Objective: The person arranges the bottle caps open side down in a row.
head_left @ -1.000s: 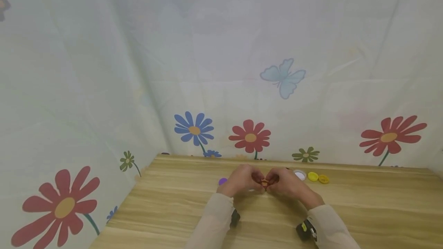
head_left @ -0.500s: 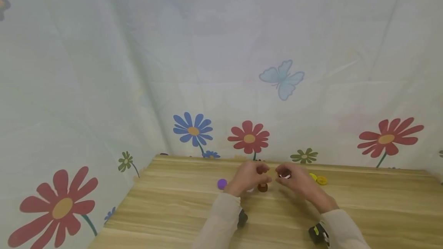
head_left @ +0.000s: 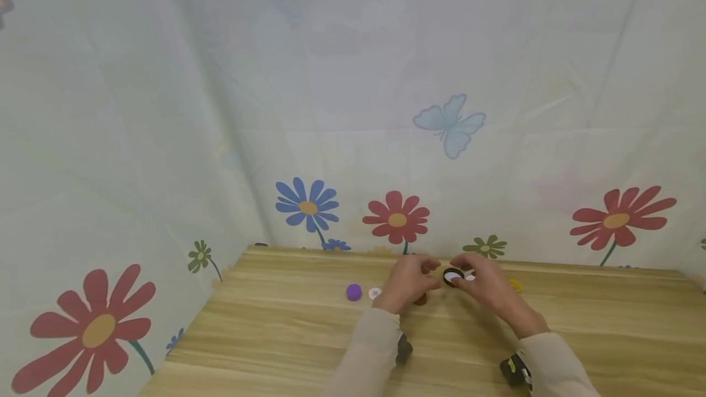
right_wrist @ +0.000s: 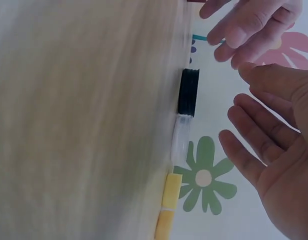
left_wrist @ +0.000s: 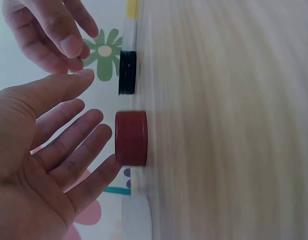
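Note:
My left hand (head_left: 407,285) hovers over the table with its fingers apart and nothing between them. Just beside its fingers in the left wrist view stands a dark red bottle cap (left_wrist: 131,138), mostly hidden behind that hand in the head view. Opposite, my right hand (head_left: 489,290) has loosely extended fingers close to a black cap (right_wrist: 189,93) with a pale inside. That black cap rests on the table between the two hands. Against it in the right wrist view sits a clear whitish cap (right_wrist: 181,137), partly covered by the right fingers in the head view.
On the wood-grain table (head_left: 276,329), a purple cap (head_left: 354,292) and a white cap (head_left: 375,293) lie left of the hands. Yellow caps (right_wrist: 172,191) continue the row on the right. A flower-printed cloth (head_left: 353,78) rises behind the table's back edge.
My hands have parted from the dark red cap they gripped together, which now stands on the table. Both have shifted right; the black cap and the white cap have come into view.

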Motion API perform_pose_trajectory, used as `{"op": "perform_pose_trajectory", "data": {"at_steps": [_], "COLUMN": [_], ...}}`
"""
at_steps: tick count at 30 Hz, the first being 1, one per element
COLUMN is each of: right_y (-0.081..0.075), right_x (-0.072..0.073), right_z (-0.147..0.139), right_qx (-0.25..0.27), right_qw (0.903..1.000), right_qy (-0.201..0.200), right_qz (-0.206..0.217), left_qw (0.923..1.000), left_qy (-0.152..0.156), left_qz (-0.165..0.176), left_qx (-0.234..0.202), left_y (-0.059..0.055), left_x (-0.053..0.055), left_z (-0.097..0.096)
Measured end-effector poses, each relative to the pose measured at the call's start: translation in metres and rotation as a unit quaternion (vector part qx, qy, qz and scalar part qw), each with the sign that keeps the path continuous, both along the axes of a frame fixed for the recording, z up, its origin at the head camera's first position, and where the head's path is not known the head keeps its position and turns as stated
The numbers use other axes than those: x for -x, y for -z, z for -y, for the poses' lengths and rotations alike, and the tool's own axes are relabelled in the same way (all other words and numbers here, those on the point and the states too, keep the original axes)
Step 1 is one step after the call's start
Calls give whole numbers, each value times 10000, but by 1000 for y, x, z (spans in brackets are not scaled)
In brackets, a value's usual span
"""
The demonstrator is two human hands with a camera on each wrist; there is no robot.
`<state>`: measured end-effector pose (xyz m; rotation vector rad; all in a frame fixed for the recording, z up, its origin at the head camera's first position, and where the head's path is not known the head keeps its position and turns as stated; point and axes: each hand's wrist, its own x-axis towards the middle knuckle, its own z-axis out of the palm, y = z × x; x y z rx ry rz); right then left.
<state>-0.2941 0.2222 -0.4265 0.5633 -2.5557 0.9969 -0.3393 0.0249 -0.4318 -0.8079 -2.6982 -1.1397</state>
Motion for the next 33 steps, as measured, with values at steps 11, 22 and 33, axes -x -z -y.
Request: {"op": "perform_pose_trajectory", "data": {"at_steps": [11,22,33], "right_y": [6,8,8], "right_x": [9,22,28], "right_z": [-9,-15,-12], "right_qx": [-151,-578,-805], "right_qw": [9996,9969,9952], "right_qy": [156,139,51], "right_qz": [172,518,558], "left_qw": [9999,9991,9989], "left_qy": [-51,51,121], "left_qz": [124,407,243], "left_qx": [62,141,380], "left_y": [2,2,5], "left_x": [6,10,12], "left_z": [-9,-16,-15]}}
